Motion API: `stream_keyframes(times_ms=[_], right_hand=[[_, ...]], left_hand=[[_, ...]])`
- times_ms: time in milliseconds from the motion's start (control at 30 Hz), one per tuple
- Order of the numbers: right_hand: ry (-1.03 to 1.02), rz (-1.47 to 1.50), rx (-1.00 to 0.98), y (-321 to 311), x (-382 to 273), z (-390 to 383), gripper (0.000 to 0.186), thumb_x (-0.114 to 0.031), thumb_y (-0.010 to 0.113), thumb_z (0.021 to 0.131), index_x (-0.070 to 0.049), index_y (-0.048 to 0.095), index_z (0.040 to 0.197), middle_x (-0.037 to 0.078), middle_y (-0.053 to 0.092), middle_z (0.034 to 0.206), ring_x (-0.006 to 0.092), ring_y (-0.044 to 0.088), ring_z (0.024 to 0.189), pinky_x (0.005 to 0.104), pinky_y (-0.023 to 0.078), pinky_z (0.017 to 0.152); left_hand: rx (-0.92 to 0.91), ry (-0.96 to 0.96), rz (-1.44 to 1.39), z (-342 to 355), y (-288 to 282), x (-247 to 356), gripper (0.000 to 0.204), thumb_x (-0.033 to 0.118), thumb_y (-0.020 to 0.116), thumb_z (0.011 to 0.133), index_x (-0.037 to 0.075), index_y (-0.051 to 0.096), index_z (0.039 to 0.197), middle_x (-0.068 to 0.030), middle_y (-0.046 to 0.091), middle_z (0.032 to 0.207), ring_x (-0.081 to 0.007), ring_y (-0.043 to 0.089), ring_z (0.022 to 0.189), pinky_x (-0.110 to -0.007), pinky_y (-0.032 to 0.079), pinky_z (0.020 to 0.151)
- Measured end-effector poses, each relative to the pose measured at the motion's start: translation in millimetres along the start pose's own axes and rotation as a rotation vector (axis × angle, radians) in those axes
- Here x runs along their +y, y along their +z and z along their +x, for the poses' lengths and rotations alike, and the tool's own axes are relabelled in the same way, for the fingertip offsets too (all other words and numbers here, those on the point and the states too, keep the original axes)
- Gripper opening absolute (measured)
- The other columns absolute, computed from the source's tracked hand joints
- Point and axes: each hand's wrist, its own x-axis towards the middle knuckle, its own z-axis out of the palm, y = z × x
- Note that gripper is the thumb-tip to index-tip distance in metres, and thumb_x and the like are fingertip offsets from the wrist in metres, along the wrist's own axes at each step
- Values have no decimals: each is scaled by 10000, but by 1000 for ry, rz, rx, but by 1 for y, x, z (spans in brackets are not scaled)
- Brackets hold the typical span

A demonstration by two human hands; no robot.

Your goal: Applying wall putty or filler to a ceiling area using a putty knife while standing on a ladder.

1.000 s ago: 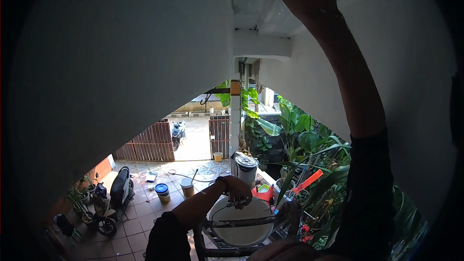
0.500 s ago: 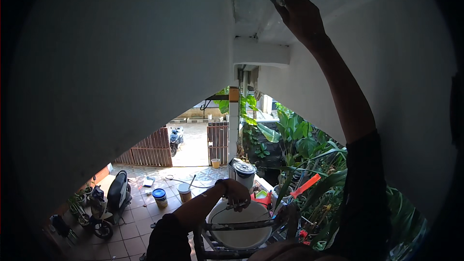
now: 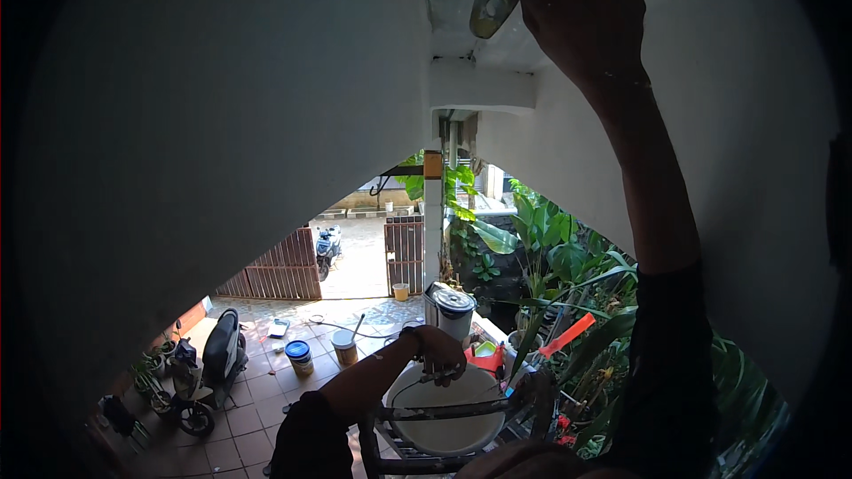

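Up by the white ceiling (image 3: 461, 0), my right hand (image 3: 590, 22) is closed round a small hand tool (image 3: 493, 4). Its rounded end, with a hole and a yellowish tip, pokes out beside my thumb; the rest is hidden by my fingers or cut off by the upper edge. Lower down, my left hand (image 3: 442, 353) is closed on what looks like the wire handle (image 3: 408, 383) of a white bucket (image 3: 444, 430). The bucket sits behind the dark rails of a ladder-like frame (image 3: 444, 411), close to my body.
White walls slope in on both sides, with a beam (image 3: 484, 89) ahead. Below stand a blue-lidded paint pail (image 3: 300, 359), another pail (image 3: 344, 350) with a stick, and a motor scooter (image 3: 217, 364). Plants (image 3: 568, 257) and a red-orange strip (image 3: 568, 334) lie to the right.
My right hand has come back from the ceiling, nearer to me, and the tool's rounded end has come into sight. The left hand stays at the bucket. The view has shifted slightly.
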Motion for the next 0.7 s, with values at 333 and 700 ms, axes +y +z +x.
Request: stream_keyframes(times_ms=[333,700], right_hand=[[-82,-61,-220,122,-20,-108,195,-111,641,713,-113,516,862,47,477,860,170,512,804,290,501,688],[215,11,-214,103,11,-75,141,-122,555,845,-98,536,982,81,515,908,190,577,830,268,529,509]], left_hand=[[-9,77,271,4,-8,7,240,163,625,801,39,570,1000,-114,680,911,-185,667,771,-324,538,579],[-19,-34,-32,0,-8,8,249,136,615,808,45,551,1031,-124,667,947,-188,663,793,-317,520,560]])
